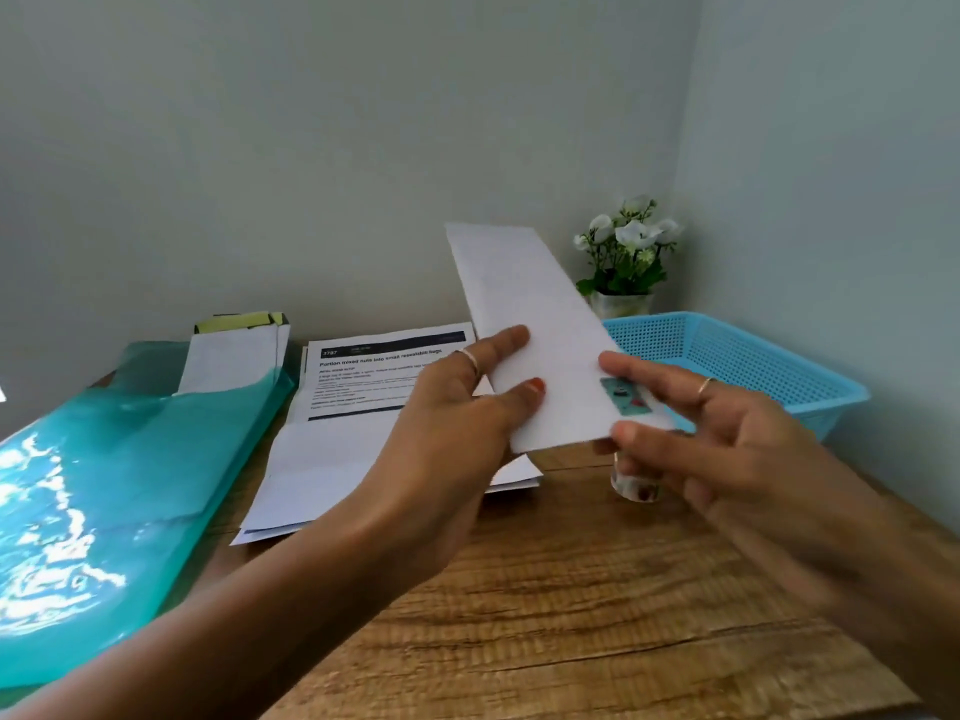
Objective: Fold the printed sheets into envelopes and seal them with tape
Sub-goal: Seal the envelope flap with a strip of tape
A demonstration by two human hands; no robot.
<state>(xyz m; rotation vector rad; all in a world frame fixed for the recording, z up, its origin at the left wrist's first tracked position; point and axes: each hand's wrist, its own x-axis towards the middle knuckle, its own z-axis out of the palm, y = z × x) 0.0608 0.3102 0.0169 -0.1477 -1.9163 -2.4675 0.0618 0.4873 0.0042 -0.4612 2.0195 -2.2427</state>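
1. The left hand is gripping the near end of a long, narrow folded white paper envelope, thumb on top and fingers curled beneath, holding it up off the wooden surface.
2. The right hand is pinching the same near end at its right corner, just beside a small patterned strip of tape stuck on the envelope.
3. Under the right hand's fingers, a small patterned roll of tape is standing on the surface, partly hidden.
4. Beneath and beyond the left hand, creased printed white sheets are lying in a loose stack.
5. Left of the left hand, a shiny teal plastic folder is holding white papers.
6. Beyond the right hand, a light blue perforated plastic basket is sitting, with a white potted flower plant in the corner behind it.
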